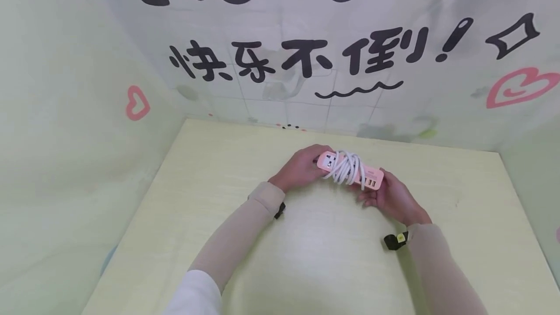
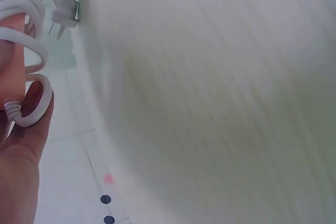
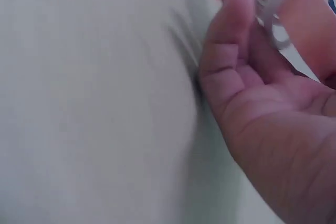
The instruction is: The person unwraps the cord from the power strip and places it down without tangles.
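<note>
A pink power strip [image 1: 373, 176] with sockets and USB ports is held over the table, its white cord [image 1: 345, 167] wound several times round the middle. My left hand [image 1: 304, 166] grips the strip's left end, where the cord comes out. At the other end, my right hand [image 1: 395, 199] holds the strip near the USB ports, thumb on the edge and the other fingers underneath. The left wrist view shows the white plug [image 2: 64, 11] hanging off the coil, prongs exposed. In the right wrist view, curled fingers [image 3: 228, 56] are beside the cord; part of the strip lies outside that frame.
Below the hands lies a pale yellow tabletop [image 1: 315, 266]. A printed cloth [image 1: 262, 96] with black characters and pink hearts hangs behind it, and pale cloth walls [image 1: 65, 159] stand at both sides. A small black device [image 1: 395, 241] is strapped at the right wrist.
</note>
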`<act>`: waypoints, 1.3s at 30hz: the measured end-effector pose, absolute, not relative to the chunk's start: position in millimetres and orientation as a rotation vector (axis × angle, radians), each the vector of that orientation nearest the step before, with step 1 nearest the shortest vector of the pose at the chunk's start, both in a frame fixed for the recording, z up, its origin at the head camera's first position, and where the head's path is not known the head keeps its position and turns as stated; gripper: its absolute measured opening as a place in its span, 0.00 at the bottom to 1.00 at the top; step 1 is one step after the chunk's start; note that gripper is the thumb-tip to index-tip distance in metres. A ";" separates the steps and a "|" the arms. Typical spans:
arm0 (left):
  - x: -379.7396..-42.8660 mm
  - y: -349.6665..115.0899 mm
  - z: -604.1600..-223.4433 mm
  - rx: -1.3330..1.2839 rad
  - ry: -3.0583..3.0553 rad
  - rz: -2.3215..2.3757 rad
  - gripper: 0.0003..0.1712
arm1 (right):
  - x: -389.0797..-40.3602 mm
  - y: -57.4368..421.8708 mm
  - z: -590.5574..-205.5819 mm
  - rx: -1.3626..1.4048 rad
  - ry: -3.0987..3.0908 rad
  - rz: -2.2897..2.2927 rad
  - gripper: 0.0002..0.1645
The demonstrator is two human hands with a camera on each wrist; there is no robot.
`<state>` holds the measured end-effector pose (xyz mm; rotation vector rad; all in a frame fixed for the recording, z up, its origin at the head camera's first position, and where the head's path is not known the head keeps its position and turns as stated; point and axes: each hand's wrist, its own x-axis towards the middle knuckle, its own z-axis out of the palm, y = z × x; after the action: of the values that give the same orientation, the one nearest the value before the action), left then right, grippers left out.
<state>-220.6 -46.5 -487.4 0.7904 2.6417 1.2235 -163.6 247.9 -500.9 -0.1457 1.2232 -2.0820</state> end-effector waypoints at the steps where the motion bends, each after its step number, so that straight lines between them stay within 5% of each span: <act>1: -220.7 -45.7 -486.1 0.796 2.643 1.230 0.27 | -160.6 247.6 -501.3 -0.165 1.187 -2.102 0.34; 14: -218.0 -48.1 -469.5 0.788 2.646 1.379 0.28 | -145.9 230.3 -499.3 -0.101 1.573 -2.171 0.22; 23: -215.9 -50.7 -462.7 0.828 2.684 1.393 0.28 | -146.2 197.5 -495.5 -0.132 2.277 -1.636 0.32; 32: -218.4 -51.3 -464.3 0.751 2.773 1.418 0.31 | -126.6 171.5 -477.2 -0.277 2.809 -1.416 0.15; 39: -215.5 -53.1 -469.0 0.722 2.792 1.406 0.31 | -107.6 175.9 -432.9 -0.681 3.160 -0.836 0.06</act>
<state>-215.5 -53.1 -469.0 0.7219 2.7919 1.4062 -107.6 175.9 -432.9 -0.6806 3.1602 -0.8364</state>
